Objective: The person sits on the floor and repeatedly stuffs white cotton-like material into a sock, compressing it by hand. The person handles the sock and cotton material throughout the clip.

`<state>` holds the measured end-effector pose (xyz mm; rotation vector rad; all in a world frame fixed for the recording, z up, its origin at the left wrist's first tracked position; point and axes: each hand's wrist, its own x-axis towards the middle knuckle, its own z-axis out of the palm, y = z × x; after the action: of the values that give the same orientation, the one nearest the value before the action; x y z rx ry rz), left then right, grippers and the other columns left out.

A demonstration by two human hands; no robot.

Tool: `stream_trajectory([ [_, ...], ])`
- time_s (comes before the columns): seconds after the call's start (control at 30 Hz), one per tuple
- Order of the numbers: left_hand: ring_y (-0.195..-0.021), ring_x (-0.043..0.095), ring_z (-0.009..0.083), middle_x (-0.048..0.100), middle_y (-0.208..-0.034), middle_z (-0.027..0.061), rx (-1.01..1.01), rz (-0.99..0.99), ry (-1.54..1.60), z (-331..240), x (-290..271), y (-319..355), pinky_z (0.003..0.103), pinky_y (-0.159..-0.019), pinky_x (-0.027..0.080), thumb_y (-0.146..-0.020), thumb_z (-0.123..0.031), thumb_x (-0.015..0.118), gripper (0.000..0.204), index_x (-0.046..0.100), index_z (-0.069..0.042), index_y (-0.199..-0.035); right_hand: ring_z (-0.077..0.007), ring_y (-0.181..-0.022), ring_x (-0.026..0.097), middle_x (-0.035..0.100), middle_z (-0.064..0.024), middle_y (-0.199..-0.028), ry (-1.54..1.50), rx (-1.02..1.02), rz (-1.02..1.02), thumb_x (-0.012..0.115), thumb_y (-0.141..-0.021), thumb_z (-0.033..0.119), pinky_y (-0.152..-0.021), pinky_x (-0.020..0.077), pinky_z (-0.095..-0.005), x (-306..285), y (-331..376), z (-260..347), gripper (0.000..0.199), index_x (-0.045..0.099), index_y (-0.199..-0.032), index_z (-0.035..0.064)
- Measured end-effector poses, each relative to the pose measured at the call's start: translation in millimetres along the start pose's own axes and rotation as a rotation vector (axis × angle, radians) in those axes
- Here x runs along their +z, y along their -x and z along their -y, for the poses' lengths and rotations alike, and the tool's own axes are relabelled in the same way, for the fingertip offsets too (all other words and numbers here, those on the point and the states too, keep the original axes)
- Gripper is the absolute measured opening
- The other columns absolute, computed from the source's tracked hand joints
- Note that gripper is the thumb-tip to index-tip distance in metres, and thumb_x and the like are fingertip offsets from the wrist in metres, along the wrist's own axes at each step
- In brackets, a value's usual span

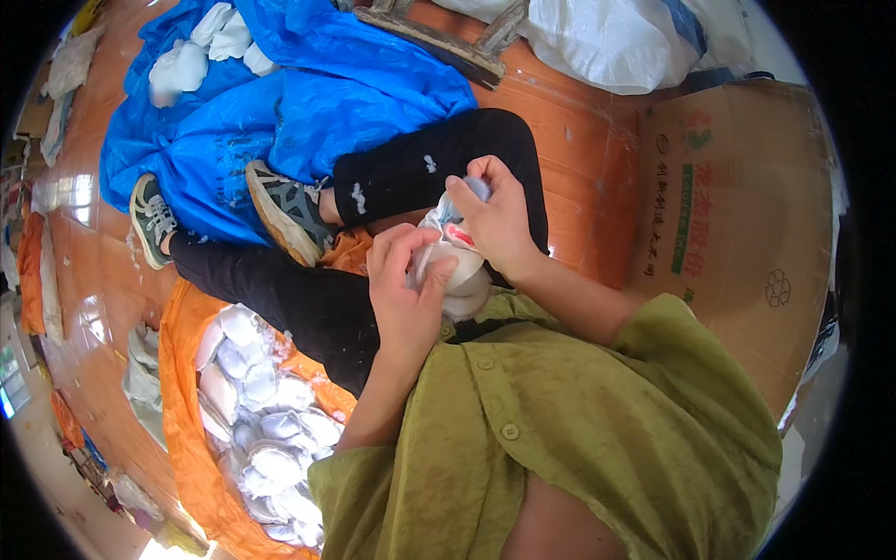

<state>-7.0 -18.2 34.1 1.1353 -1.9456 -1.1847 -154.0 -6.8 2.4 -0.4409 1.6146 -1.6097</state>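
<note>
Over my lap, both hands work on a white cloth bundle [464, 297] with a rounded, stuffed-looking lower part. My left hand [403, 280] is closed round its left side, fingers curled over the top. Higher up and to the right, my right hand [495, 210] pinches a raised part of it. A pale grey-blue piece [479, 187] shows at the right fingertips; I cannot make out whether it belongs to the bundle. Below those fingers is a small red patch [458, 235]. The hands partly hide the bundle.
At lower left, an orange sack [177, 411] holds many white oval pads [280, 425]. A blue sheet [364, 70] spreads beyond my feet, with several white bundles [179, 70] on it. A cardboard box [728, 215] stands right; a wooden stool [439, 47] and white sack [607, 42] lie beyond.
</note>
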Motion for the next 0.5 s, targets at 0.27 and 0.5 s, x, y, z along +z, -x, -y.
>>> stream_trajectory([
  [0.27,-0.087,0.058,0.0264,0.057,-0.097,0.0098,0.083,0.110,-0.190,-18,-11,-5,0.033,-0.072,0.048,-0.067,-0.013,0.079,0.036,0.062,-0.005,-0.097,-0.0073,-0.062,0.045,0.049,-0.0008,-0.070,0.115,0.095,0.042,0.067,-0.084,0.013,-0.054,0.0401,-0.0263,1,-1,-4,0.020,0.049,-0.083,0.0029],
  [0.5,-0.086,0.060,0.0302,0.056,-0.094,0.0088,0.117,0.246,-0.332,-20,-14,-4,0.036,-0.071,0.049,-0.065,-0.011,0.079,0.039,0.059,-0.006,-0.098,-0.0055,-0.064,0.047,0.047,0.0009,-0.074,0.175,0.158,0.125,0.064,-0.088,0.013,-0.054,0.0409,-0.0233,0,-1,-1,0.018,0.048,-0.086,0.0054],
])
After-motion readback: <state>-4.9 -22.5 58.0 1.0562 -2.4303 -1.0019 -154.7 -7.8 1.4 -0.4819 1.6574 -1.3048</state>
